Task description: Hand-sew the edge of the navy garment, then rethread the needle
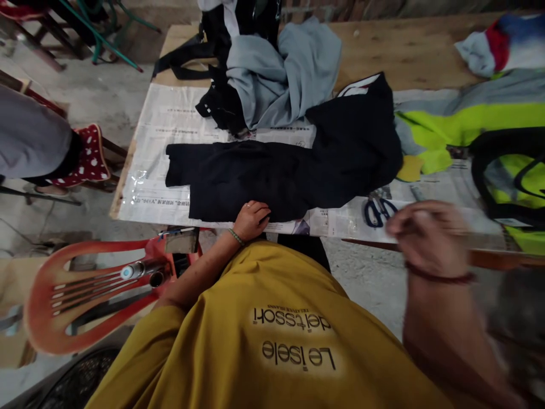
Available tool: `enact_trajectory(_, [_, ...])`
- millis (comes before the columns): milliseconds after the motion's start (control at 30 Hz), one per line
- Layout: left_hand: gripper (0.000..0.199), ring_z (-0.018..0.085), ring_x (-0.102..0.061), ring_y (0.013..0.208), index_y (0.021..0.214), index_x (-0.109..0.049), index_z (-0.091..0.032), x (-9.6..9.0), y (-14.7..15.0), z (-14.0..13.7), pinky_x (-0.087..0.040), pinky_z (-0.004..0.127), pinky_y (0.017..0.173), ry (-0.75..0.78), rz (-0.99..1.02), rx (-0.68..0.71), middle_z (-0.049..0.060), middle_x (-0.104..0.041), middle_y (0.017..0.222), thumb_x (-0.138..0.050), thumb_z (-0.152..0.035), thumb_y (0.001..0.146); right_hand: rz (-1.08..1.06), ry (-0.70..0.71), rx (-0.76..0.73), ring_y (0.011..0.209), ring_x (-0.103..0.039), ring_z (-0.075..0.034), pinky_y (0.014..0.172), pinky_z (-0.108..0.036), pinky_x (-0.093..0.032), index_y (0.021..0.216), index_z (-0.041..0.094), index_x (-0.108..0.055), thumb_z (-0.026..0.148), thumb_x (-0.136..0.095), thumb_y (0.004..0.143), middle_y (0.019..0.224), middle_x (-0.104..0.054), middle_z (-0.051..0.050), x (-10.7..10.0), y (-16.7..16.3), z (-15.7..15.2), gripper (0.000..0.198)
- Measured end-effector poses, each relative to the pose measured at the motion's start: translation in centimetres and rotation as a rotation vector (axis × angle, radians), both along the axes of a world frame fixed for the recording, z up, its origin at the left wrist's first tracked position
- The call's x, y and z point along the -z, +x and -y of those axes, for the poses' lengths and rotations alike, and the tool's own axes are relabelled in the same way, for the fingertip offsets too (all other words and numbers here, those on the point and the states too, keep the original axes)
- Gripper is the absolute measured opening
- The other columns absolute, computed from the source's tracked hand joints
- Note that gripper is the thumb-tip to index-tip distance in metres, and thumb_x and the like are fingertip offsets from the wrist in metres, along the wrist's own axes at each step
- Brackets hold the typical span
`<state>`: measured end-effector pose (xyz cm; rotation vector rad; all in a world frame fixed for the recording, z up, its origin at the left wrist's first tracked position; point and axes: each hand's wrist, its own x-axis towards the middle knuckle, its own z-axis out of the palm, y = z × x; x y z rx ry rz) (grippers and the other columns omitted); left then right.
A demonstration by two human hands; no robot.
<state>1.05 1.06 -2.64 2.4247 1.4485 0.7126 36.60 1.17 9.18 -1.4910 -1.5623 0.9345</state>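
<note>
Dark navy fabric (255, 176) lies spread along the near side of the table, its right part bending up toward the back. My left hand (252, 220) rests on its near edge with the fingers lying flat over the cloth. At the right, my right hand (430, 233) is lifted over the table's front edge and smeared by motion. Its fingers look bent, but whether anything is between them cannot be made out. Just left of it, a pair of scissors with dark blue handles (378, 212) lies on the newspaper.
Newspaper (149, 122) covers part of the wooden table (409, 48). Grey cloth (293, 68) is heaped behind the navy fabric. Neon yellow and grey cloth (477, 119) and a black looped piece (481, 170) lie right. A red plastic chair (85, 247) stands left; a seated person (34, 133) is beyond.
</note>
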Motion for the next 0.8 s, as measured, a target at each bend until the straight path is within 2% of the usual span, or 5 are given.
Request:
enact_trajectory(100, [0.022, 0.023, -0.055, 0.099, 0.101, -0.066, -0.017, -0.2, -0.5, 0.6, -0.044, 0.038, 0.083, -0.014, -0.04, 0.017, 0.01, -0.065, 0.111, -0.052, -0.026, 0.086, -0.226, -0.149, -0.004, 0.058, -0.057, -0.017, 0.054, -0.033, -0.046, 0.088, 0.027, -0.066, 0.042, -0.062, 0.079, 0.07, -0.063, -0.002, 4.2, -4.8, -0.6, 0.017])
enact_trajectory(267, [0.027, 0.024, -0.053, 0.107, 0.106, -0.066, -0.019, -0.4, -1.9, 1.5, -0.041, 0.038, 0.085, -0.017, -0.075, 0.028, 0.01, -0.064, 0.116, -0.058, -0.034, 0.085, -0.068, -0.242, -0.197, 0.059, -0.056, -0.011, 0.05, -0.025, -0.045, 0.082, 0.021, -0.069, 0.036, -0.063, 0.074, 0.083, -0.066, -0.003, 9.0, -7.5, -2.0, 0.018])
enact_trajectory(467, [0.019, 0.022, -0.056, 0.099, 0.094, -0.071, -0.02, -0.4, -2.0, 1.0, -0.041, 0.036, 0.081, -0.031, -0.092, -0.029, 0.008, -0.068, 0.108, -0.053, -0.027, 0.089, -0.344, -0.273, -0.038, 0.068, -0.063, -0.011, 0.044, -0.018, -0.04, 0.079, 0.019, -0.063, 0.039, -0.066, 0.072, 0.116, -0.063, -0.007, 10.5, -7.1, -5.4, 0.021])
enact_trajectory(633, [0.021, 0.021, -0.058, 0.093, 0.09, -0.07, -0.018, -0.7, -1.9, -0.2, -0.044, 0.035, 0.082, -0.076, -0.063, -0.047, 0.008, -0.069, 0.101, -0.05, -0.023, 0.089, -0.586, -0.318, 0.052, 0.074, -0.067, -0.015, 0.046, -0.018, -0.044, 0.08, 0.019, -0.058, 0.041, -0.075, 0.064, 0.098, -0.067, -0.005, 11.4, -7.3, -8.3, 0.032])
enact_trajectory(800, [0.017, 0.018, -0.061, 0.084, 0.09, -0.067, -0.016, -1.8, -2.4, -2.0, -0.047, 0.03, 0.08, -0.242, 0.073, -0.086, 0.006, -0.069, 0.087, -0.051, -0.021, 0.085, -0.489, -0.229, 0.069, 0.053, -0.057, -0.009, 0.041, -0.018, -0.04, 0.087, 0.019, -0.06, 0.042, -0.068, 0.072, 0.076, -0.064, -0.001, 11.3, -7.7, -7.7, 0.029])
